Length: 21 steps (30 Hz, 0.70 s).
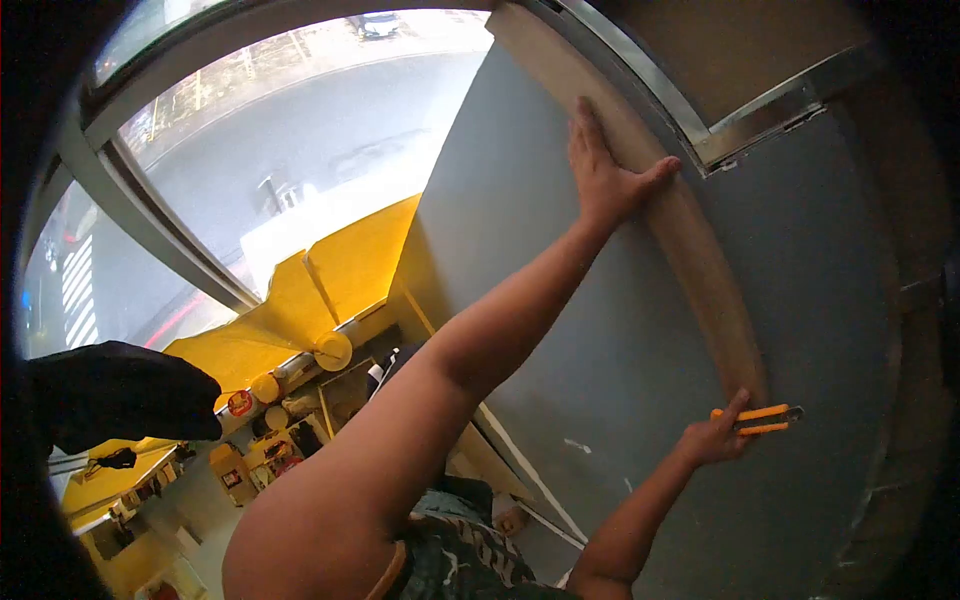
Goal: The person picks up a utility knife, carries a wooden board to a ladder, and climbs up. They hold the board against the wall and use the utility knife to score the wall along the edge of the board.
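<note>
A long tan strip (690,250) runs down a grey panel (520,220). My left hand (612,182) lies against its upper part, fingers stretched out and thumb spread to the side. Lower down, my right hand (718,438) is closed around an orange utility knife (765,420), right at the strip's lower end. The knife's dark tip points away from the hand, to the right.
A metal-edged frame (710,145) juts in above the strip. To the left, a large window (290,120) overlooks a street. Below it are a yellow ledge (350,255), jars with yellow lids (332,350) and boxes (232,472). A black shape (125,395) hangs at far left.
</note>
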Motion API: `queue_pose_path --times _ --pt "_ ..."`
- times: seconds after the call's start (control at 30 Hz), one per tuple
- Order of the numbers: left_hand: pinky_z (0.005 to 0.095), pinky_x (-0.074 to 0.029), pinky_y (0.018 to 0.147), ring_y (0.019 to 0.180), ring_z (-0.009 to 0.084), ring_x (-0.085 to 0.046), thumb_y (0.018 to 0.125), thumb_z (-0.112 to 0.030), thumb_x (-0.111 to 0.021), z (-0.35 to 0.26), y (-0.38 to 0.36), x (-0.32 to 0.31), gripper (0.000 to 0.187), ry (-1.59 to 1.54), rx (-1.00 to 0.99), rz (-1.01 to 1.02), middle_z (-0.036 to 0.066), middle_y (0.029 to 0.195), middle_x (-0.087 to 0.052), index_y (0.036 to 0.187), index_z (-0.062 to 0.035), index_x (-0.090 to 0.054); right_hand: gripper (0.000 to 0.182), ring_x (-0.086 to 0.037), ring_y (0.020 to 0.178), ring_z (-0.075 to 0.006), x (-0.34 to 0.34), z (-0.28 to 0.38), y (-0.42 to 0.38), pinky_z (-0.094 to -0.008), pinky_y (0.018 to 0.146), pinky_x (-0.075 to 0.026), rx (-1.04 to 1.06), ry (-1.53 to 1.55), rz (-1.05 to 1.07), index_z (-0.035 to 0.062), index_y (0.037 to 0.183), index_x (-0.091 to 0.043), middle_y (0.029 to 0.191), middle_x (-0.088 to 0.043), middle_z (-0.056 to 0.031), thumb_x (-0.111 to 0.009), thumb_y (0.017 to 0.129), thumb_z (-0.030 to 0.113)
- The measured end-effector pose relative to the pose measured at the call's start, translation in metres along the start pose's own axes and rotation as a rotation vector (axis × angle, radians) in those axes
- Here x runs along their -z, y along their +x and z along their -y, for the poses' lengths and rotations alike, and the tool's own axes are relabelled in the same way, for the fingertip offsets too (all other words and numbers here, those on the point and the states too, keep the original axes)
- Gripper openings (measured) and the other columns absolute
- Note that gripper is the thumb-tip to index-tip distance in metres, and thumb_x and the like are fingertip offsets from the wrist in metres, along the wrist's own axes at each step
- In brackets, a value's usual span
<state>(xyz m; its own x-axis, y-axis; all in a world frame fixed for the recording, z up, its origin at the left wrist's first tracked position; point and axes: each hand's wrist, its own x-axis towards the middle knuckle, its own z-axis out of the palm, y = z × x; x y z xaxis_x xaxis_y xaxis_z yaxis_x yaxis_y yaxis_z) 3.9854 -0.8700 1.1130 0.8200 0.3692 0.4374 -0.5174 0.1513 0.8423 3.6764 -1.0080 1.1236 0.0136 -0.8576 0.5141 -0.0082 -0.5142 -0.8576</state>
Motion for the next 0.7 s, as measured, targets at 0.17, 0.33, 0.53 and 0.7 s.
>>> queue_pose_path --times 0.17,0.33,0.53,0.7 --pt "0.0421 -0.019 0.124 0.153 0.0375 -0.017 0.063 -0.055 -0.091 0.001 0.002 0.001 0.146 -0.088 -0.026 0.058 0.028 0.165 -0.01 0.157 0.0068 0.002 0.063 -0.07 0.101 -0.0274 -0.002 -0.002 0.001 -0.0366 0.084 -0.058 -0.044 -0.028 -0.045 -0.0108 0.119 -0.062 0.116 -0.068 -0.0215 -0.084 0.083 0.036" --pt "0.0417 -0.016 0.125 0.154 0.0368 -0.01 0.058 -0.054 -0.094 0.019 0.009 0.027 0.154 -0.031 -0.177 0.247 0.027 0.166 -0.002 0.156 0.0063 0.008 0.059 -0.07 0.099 -0.0268 -0.001 -0.009 0.007 -0.0368 0.082 -0.057 0.005 -0.041 -0.032 -0.0097 0.117 -0.064 0.113 -0.07 -0.0202 -0.082 0.085 0.037" --pt "0.0422 -0.018 0.125 0.153 0.0392 -0.011 0.05 -0.054 -0.097 -0.009 0.016 0.047 0.164 0.083 -0.11 0.416 0.031 0.164 -0.002 0.154 0.0094 0.012 0.052 -0.069 0.09 -0.0223 0.008 -0.014 0.018 -0.0307 0.074 -0.054 0.079 -0.027 -0.024 -0.0085 0.114 -0.067 0.107 -0.071 -0.0171 -0.081 0.087 0.033" --pt "0.0414 -0.022 0.124 0.152 0.0416 -0.018 0.047 -0.056 -0.098 -0.016 0.019 0.046 0.167 0.119 -0.055 0.42 0.033 0.162 -0.007 0.153 0.011 0.012 0.065 -0.063 0.117 -0.0321 0.022 0.006 0.012 -0.0419 0.1 -0.049 -0.054 -0.088 0.104 -0.0079 0.129 -0.056 0.124 -0.066 -0.021 -0.078 0.088 0.036"
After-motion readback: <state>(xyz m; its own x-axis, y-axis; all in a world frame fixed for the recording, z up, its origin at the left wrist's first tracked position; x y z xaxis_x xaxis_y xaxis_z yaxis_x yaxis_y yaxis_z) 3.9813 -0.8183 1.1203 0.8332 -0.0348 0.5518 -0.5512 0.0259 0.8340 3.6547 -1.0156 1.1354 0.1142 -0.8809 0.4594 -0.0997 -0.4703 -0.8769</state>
